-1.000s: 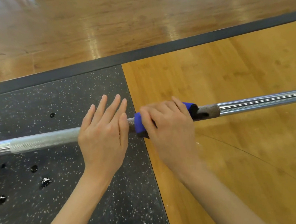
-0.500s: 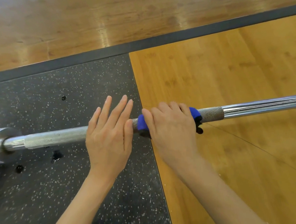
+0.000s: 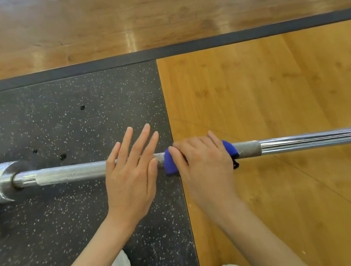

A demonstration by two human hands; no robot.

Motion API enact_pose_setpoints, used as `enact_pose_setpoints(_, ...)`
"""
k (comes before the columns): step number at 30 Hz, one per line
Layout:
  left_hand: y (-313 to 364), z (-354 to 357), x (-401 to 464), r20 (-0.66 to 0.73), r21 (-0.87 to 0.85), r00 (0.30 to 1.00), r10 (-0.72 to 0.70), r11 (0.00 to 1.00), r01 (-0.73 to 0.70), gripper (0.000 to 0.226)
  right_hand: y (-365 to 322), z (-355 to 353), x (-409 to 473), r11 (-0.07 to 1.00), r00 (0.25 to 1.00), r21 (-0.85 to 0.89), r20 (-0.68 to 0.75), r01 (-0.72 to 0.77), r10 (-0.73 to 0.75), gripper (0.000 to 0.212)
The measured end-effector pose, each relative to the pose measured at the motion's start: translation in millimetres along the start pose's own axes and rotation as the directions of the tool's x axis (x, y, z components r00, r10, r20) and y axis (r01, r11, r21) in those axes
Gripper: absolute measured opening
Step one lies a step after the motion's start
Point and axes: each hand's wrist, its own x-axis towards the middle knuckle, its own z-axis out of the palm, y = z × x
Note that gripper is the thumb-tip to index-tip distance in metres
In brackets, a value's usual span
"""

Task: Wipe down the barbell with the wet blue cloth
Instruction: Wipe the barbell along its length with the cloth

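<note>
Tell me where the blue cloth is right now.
In the head view, the blue cloth is wrapped on the barbell, gripped under the right hand, just right of the left hand.

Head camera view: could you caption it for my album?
Right hand wraps a blue cloth around a knurled steel barbell; flat left hand steadies it.

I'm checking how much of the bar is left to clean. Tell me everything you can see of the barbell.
The barbell is a shiny silver metal bar lying level across the view, over a speckled black mat and a wood floor. A knurled stretch runs under both hands; smooth polished shaft continues to the right. At the left a thicker collar and sleeve begin. The left hand rests flat on it, fingers straight. The right hand grips a blue cloth wrapped round it.
</note>
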Motion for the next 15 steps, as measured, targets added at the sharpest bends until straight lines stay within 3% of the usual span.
enact_pose_setpoints(3, 3.6, -2.5, -8.2, 0.019, -0.01, 1.0, -0.007, 1.0, 0.007, 0.052, -7.1, -8.0, 43.3, 0.989, 0.913, -0.146, 0.399, -0.025, 0.082, 0.058)
enact_pose_setpoints(4, 3.7, -3.7, -10.4, 0.027, -0.009, 1.0, -0.004, 1.0, 0.005, 0.052, -6.4, -5.1, 41.1, 0.991, 0.914, -0.131, 0.405, 0.016, 0.039, 0.056)
enact_pose_setpoints(6, 3.4, -6.3, -12.4, 0.041, -0.014, 0.999, -0.003, 1.0, 0.003, 0.053, -2.7, -2.3, 16.7, 0.987, 0.989, -0.152, 0.144, 0.054, -0.032, 0.046)
enact_pose_setpoints(8, 4.4, -7.9, -15.2, 0.056, -0.009, 0.998, -0.004, 1.0, 0.004, 0.053, 3.5, 2.4, -17.1, 0.999, 0.995, 0.022, -0.09, 0.038, -0.036, 0.031)
enact_pose_setpoints(10, 6.6, -10.1, -18.5, 0.071, -0.005, 0.997, -0.011, 1.0, 0.012, 0.054, 6.3, 12.1, -25.2, 0.99, 0.993, 0.134, -0.119, 0.036, -0.02, 0.034)
enact_pose_setpoints(15, 22.1, -18.9, -14.6, 0.037, -0.023, 0.998, -0.042, 0.999, 0.043, 0.054, -0.6, 20.0, -19.0, 0.993, 0.987, -0.066, -0.118, 0.098, -0.106, 0.038)
